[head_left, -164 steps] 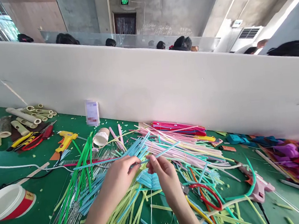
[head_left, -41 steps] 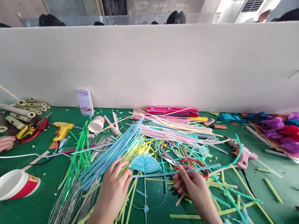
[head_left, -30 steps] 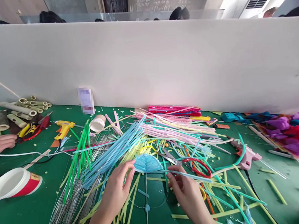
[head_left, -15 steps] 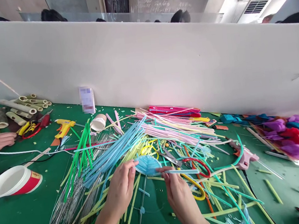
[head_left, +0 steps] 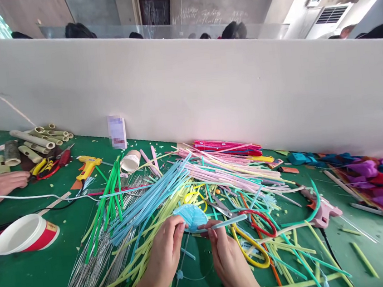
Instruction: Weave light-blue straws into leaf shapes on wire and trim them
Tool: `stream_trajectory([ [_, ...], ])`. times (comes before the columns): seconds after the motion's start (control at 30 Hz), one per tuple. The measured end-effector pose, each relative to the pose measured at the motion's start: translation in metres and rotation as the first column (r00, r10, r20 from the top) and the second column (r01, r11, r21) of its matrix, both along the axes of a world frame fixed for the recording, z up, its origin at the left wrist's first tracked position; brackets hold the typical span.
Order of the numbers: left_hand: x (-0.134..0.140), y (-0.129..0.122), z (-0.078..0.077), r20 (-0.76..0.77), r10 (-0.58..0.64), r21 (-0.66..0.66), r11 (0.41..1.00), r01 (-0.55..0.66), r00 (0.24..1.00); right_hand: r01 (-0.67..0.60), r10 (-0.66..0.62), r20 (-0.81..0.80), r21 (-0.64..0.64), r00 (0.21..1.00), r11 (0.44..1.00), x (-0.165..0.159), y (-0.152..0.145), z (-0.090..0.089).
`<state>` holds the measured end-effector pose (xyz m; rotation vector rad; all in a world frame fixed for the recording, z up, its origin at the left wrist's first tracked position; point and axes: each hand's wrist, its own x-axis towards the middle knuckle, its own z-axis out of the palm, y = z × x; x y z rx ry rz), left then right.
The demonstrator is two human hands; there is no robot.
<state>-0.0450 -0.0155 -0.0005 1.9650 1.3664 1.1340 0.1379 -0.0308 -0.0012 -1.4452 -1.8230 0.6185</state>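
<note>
A light blue leaf-shaped piece [head_left: 191, 216], seemingly made of pipe cleaner, is pinched at its left edge by my left hand [head_left: 166, 246]. At its lower right edge my right hand [head_left: 226, 251] has thumb and fingers closed on a light blue pipe cleaner [head_left: 232, 221], whose free end sticks out to the right. Whether that strip is joined to the leaf is hidden by my fingers. Below my hands lies a thin wire with a small blue knot [head_left: 179, 275]. Scissors with red and yellow handles [head_left: 259, 221] rest just right of my right hand.
Blue pipe cleaners [head_left: 152, 200], pink ones [head_left: 228, 171] and metal wires [head_left: 94, 258] cover the green table. A yellow glue gun [head_left: 88, 168], paper cup [head_left: 26, 234] and pink glue gun [head_left: 325, 209] stand around. Another person's hand [head_left: 7, 181] is at the left, near pliers [head_left: 43, 168].
The view has shifted slightly, so the scene sits lower and further right. The pipe cleaner in my right hand now slants up toward its free end. Both hands keep their pinch.
</note>
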Motion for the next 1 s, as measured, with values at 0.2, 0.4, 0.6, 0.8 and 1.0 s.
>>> stream_trajectory([
  [0.2,-0.007,0.006,0.003,-0.049,-0.116,-0.035,0.993,0.114,0.992,-0.051,0.050,-0.009,-0.070,0.999,0.996,0.002,0.002,0.003],
  [0.4,-0.010,0.010,-0.001,-0.109,-0.135,0.095,0.985,0.145,0.985,-0.054,0.054,0.001,-0.051,0.999,0.997,-0.001,0.002,0.004],
  [0.6,-0.010,0.013,-0.002,-0.182,-0.139,0.079,0.985,0.155,0.973,-0.056,0.050,0.146,0.036,0.988,0.998,-0.006,0.005,0.009],
  [0.8,-0.004,0.012,0.006,-0.178,-0.066,0.082,0.993,0.082,0.982,-0.081,0.059,0.243,0.081,0.968,0.993,-0.017,0.010,0.013],
  [1.0,0.003,0.010,0.006,-0.205,-0.059,0.084,0.993,0.077,0.977,-0.034,0.036,0.052,-0.030,0.998,0.999,-0.022,0.013,0.014],
])
